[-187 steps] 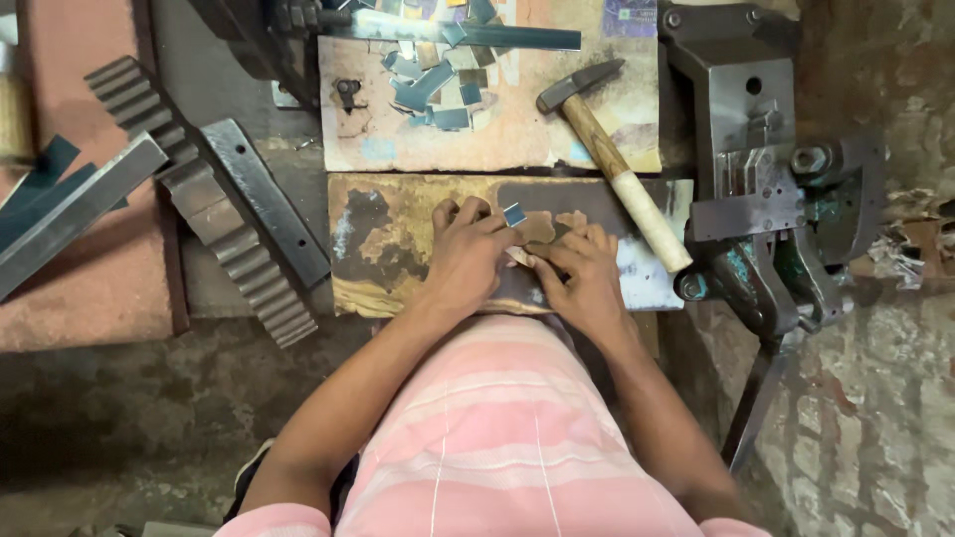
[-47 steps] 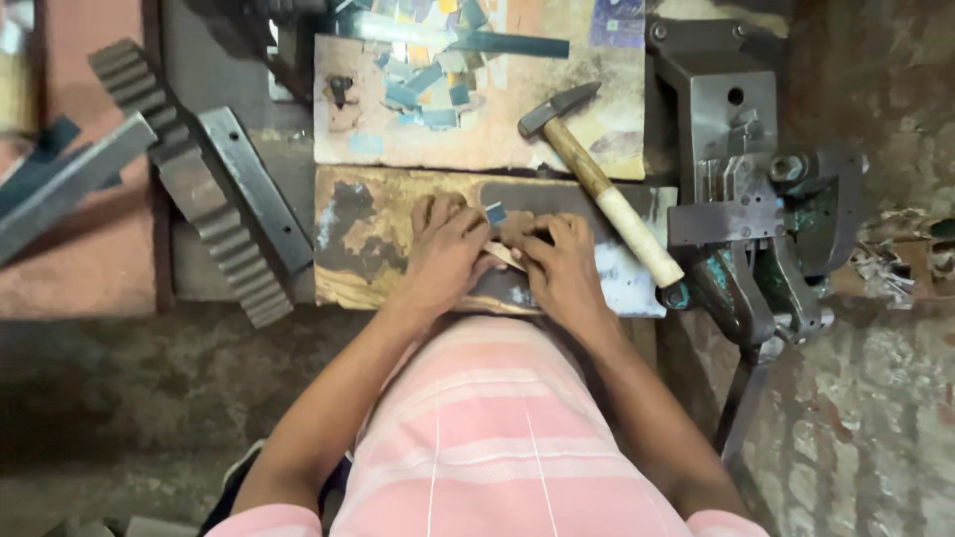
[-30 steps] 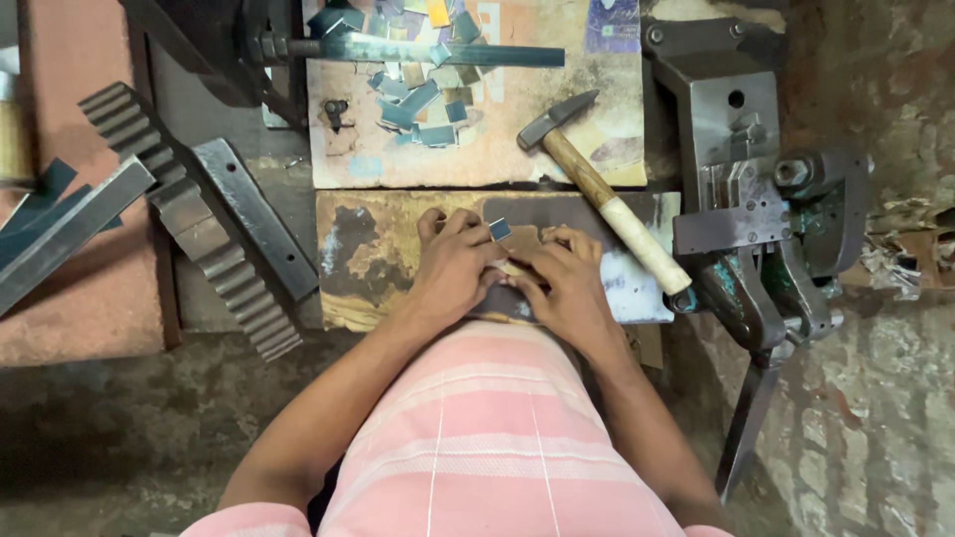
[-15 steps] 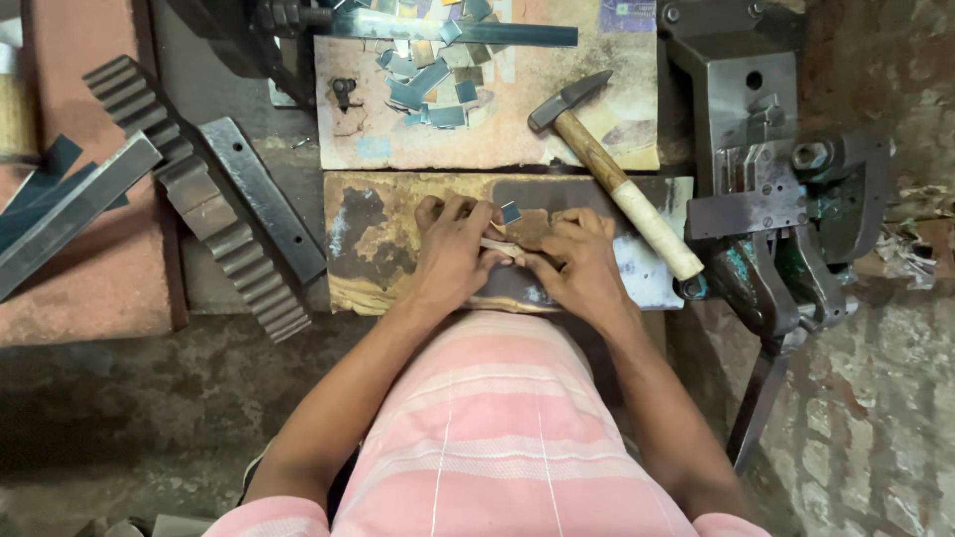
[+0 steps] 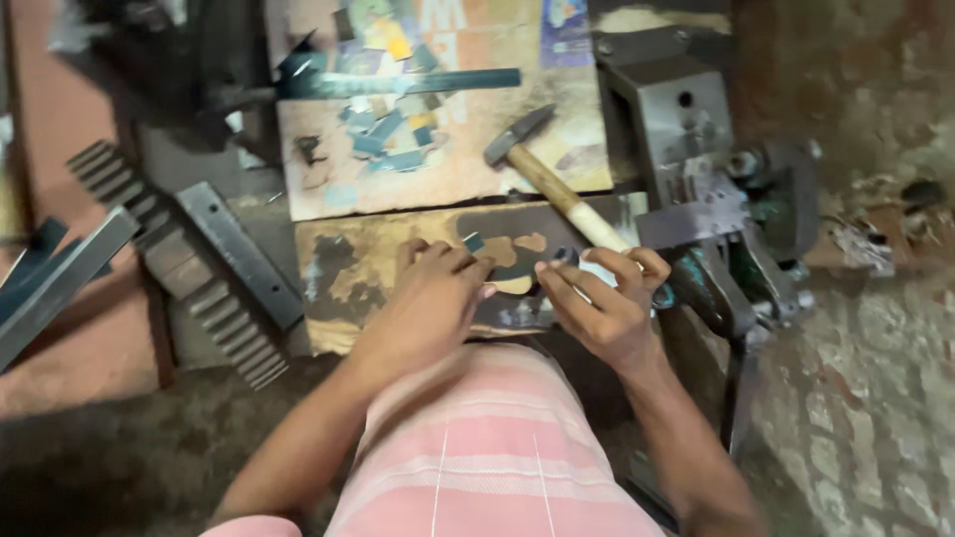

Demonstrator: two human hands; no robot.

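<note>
Left hand: the left hand rests palm-down on the dark metal sheet, fingers curled and pressed together, tips beside a small bluish scrap.
Right hand: the right hand lies at the sheet's right edge, fingers bent and slightly spread; whether they pinch a small piece, I cannot tell.
Work piece: the sheet lies flat on a worn wooden board just in front of the person's knees, between both hands.
Hammer: a wooden-handled hammer lies slanted, its handle end near the right hand, its head on the upper board.
Nearby: cut blue scraps are scattered on the upper board; a metal press stands to the right; toothed bars lie left.
Step in hand: seemingly steadying and lining up the sheet.
Next move: likely needs a firm left-hand hold while the right hand shifts a small part precisely.
</note>
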